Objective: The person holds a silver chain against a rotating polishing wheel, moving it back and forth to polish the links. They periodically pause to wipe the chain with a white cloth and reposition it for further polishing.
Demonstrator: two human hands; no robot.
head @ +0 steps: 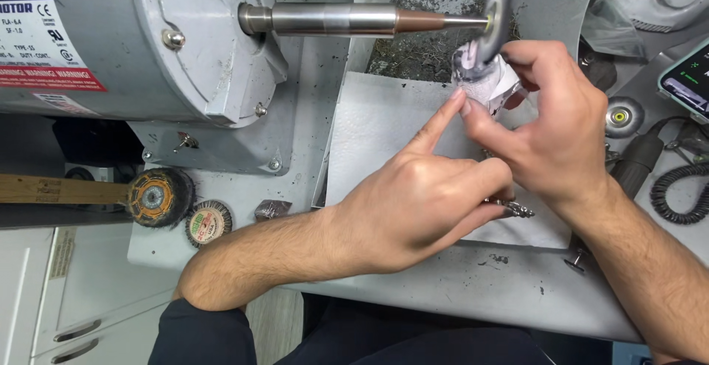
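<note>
Carefully, right hand (550,125) pinches a small wrapped piece (484,77), perhaps jewellery, under the buffing wheel (496,19); left hand (421,202), forefinger extended, steadies it—press lightly.

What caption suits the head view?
Both hands, left hand and right hand, press a small wrapped piece against the motor's wheel.

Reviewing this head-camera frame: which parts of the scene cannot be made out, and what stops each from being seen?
- Small workpiece at the wheel: head view, wrapped in paper and covered by the right hand; its shape is unclear.
- Metal item under the left hand: only a tip shows.
- Wheel: blurred, its surface unreadable.
- Motor: cut off by the left and top edges.
- Device with screen: cut by the right edge.
</note>
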